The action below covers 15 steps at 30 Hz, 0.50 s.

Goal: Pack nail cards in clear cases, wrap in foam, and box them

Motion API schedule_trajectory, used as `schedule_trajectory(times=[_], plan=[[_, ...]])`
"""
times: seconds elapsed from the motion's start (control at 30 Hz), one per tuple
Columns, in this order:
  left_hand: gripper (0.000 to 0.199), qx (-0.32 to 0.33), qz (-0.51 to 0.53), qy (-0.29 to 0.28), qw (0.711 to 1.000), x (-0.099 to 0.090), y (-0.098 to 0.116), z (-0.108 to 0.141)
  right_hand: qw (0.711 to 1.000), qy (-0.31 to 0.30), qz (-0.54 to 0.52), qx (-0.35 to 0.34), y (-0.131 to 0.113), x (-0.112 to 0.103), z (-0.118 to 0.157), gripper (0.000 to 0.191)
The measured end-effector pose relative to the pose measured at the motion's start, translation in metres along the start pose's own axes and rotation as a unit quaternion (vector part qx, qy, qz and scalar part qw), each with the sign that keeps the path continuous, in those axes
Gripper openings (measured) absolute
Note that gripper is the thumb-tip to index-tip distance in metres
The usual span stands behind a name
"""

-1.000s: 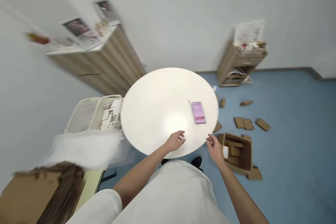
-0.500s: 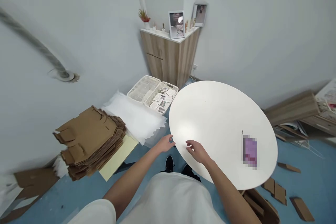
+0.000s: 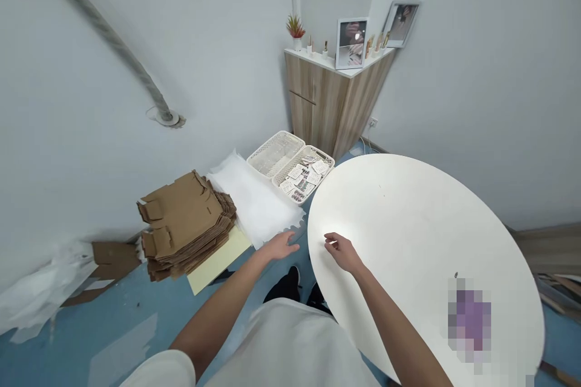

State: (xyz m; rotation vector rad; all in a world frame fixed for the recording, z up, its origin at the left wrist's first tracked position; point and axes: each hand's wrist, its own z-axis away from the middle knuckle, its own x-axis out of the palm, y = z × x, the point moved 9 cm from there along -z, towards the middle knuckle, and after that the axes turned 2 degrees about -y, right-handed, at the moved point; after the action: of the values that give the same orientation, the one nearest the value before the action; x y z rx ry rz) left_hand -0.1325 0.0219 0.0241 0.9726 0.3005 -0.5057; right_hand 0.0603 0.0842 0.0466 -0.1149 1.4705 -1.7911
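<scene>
My left hand (image 3: 281, 246) hangs in the air just left of the round white table (image 3: 408, 211), fingers apart and holding nothing. Over the table's left edge is my right hand (image 3: 344, 253), its fingers loosely bent and apart, with nothing in them. Beyond the left hand lies a stack of white foam sheets (image 3: 256, 193). Past these, beside the table, sits a white basket (image 3: 318, 190) holding several small printed cards. A purple item (image 3: 472, 317), blurred into blocks, rests on the right part of the table; its kind cannot be made out.
Flattened brown cardboard boxes (image 3: 186, 211) are stacked at the left on a pale yellow board (image 3: 218, 263). Another white basket (image 3: 276, 154) stands by the wall. A wooden corner cabinet (image 3: 327, 97) carries picture frames (image 3: 351, 42) and a potted plant (image 3: 296, 30).
My view has turned to the left, so the table and cabinet sit further right in it. Both hands remain raised and apart, with nothing picked up.
</scene>
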Motion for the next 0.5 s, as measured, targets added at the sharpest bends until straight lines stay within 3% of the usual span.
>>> schedule_trajectory(times=[0.1, 0.23, 0.5], plan=[[0.057, 0.024, 0.019, 0.025, 0.999, -0.015, 0.011, -0.011, 1.0, -0.008, -0.006, -0.007, -0.01, 0.0, -0.018, 0.033], [0.05, 0.065, 0.028, 0.05, 0.996, -0.044, 0.022, -0.031, 0.998, 0.048, -0.046, 0.005, -0.017, -0.002, -0.049, 0.035], [0.044, 0.083, 0.065, 0.06, 0.993, -0.103, 0.016, -0.092, 0.995, 0.038, -0.079, 0.038, -0.032, 0.029, -0.113, 0.033]])
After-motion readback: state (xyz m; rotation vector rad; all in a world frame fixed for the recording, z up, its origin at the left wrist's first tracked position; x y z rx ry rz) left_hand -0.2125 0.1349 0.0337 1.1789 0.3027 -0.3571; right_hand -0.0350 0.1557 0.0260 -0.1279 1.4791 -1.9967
